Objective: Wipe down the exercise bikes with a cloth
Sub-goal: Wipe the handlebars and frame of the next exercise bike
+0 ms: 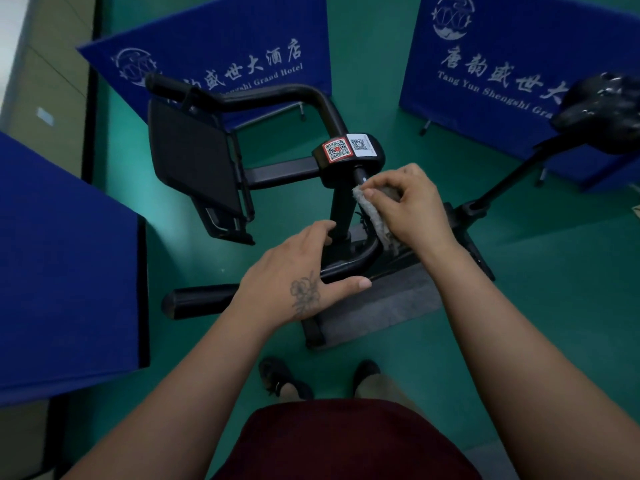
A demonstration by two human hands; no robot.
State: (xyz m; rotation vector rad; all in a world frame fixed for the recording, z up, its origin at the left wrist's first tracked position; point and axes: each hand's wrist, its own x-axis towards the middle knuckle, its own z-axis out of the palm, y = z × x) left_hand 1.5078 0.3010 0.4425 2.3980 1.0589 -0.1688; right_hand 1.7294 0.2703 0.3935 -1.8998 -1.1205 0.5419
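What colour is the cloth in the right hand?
Grey, a fuzzy cloth held by the right hand; the head view shows it.

the right hand (412,206) covers most of the grey cloth (372,213), so only one edge and a hanging corner show, and where cloth meets the black stem (343,209) is hidden behind the fingers. the left hand (304,275) hides the stretch of handlebar (349,265) under its palm. the saddle (602,112) runs off the right edge. the blue panel (502,74) on the right is cut at the top and side, its lettering breaking off mid-word. the qr labels (348,147) are too small to read. the bike's base is partly hidden behind the forearms, and the shoes (284,379) are dim and partly covered by the dark red clothing (346,441).
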